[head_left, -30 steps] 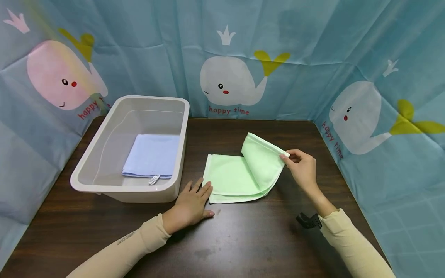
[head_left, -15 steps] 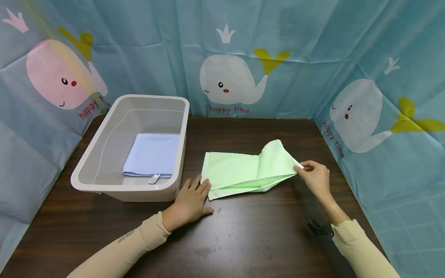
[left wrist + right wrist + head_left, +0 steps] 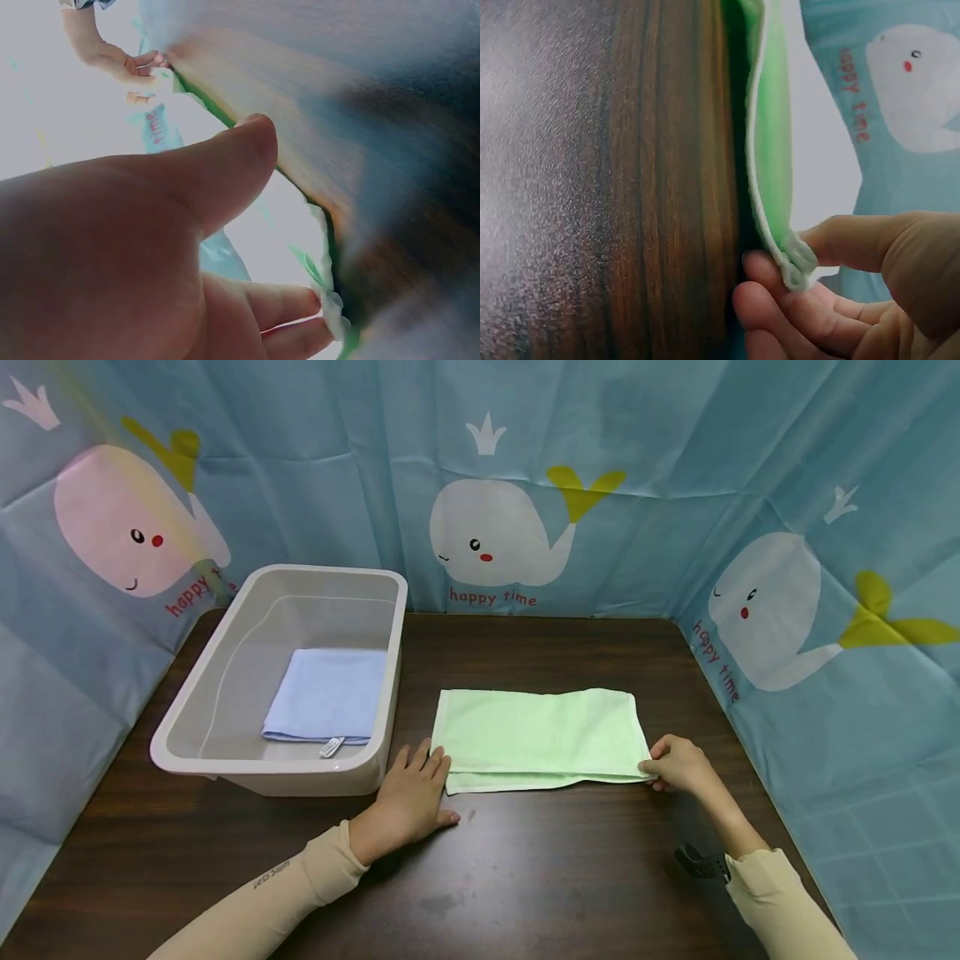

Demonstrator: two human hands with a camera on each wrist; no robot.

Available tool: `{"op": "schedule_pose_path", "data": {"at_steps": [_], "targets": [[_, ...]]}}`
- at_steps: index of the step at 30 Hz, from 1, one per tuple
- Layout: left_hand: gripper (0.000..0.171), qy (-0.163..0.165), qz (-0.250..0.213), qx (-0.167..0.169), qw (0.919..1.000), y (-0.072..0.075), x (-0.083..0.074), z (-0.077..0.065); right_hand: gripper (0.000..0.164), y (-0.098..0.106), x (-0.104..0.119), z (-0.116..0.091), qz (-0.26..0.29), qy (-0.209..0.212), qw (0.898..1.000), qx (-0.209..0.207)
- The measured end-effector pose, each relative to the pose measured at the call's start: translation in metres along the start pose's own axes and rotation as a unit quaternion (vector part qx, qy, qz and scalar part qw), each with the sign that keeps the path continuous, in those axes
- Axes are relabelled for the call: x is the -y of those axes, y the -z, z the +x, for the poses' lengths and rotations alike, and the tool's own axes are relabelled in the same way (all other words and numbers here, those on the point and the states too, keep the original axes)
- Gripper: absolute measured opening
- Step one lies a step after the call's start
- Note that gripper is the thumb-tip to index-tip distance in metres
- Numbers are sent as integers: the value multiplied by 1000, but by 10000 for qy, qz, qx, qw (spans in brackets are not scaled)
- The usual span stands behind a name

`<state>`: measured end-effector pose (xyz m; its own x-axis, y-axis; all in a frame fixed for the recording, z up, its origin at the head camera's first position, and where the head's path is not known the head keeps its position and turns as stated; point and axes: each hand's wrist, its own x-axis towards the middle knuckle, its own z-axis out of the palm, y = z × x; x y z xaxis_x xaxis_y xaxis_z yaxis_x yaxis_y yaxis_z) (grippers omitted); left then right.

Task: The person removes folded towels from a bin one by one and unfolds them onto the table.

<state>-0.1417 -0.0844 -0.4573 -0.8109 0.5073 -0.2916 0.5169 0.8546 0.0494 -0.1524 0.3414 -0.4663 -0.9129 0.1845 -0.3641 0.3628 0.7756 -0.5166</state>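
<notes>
A light green towel [image 3: 540, 735] with white hems lies folded into a long strip on the table, its lower layer showing along the near edge. My right hand [image 3: 681, 764] pinches the towel's near right corner between thumb and fingers. In the right wrist view, the thumb [image 3: 862, 238] presses on the stacked hems [image 3: 799, 262] from one side and the fingertips from the other. My left hand [image 3: 412, 793] rests flat with fingers spread, its fingertips at the towel's near left corner. The left wrist view shows those fingertips [image 3: 300, 337] on the towel's edge.
A light grey plastic bin [image 3: 161, 752] stands left of the towel, close to my left hand. Inside it lies a folded blue towel [image 3: 330, 693] with a white tag. A blue curtain [image 3: 637, 552] printed with whales borders the dark wooden table [image 3: 510, 885] at the back and sides.
My right hand has moved right and toward me with the corner, and the raised, folded-back part of the green towel has come down into a flat strip. The left hand stays in place.
</notes>
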Motion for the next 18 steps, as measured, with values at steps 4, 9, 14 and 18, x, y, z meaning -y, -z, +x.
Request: {"op": "schedule_pose_path", "data": {"at_steps": [4,9,14,18], "targets": [[83,-25,-69,-113,9999,-2,-1,-1,35,1,0,-1,-553,-36,9985,45],[83,-285,-278,-161,9991,-6,-1,1,41,4,2,-2,-1177,-18,9930,-78],[84,-407,-420,4,9983,-8,0,2,41,6,3,-1,-1405,139,9898,-191],[84,-386,-430,81,9983,-5,1,0,35,7,5,-1,-1495,266,9884,-94]]}}
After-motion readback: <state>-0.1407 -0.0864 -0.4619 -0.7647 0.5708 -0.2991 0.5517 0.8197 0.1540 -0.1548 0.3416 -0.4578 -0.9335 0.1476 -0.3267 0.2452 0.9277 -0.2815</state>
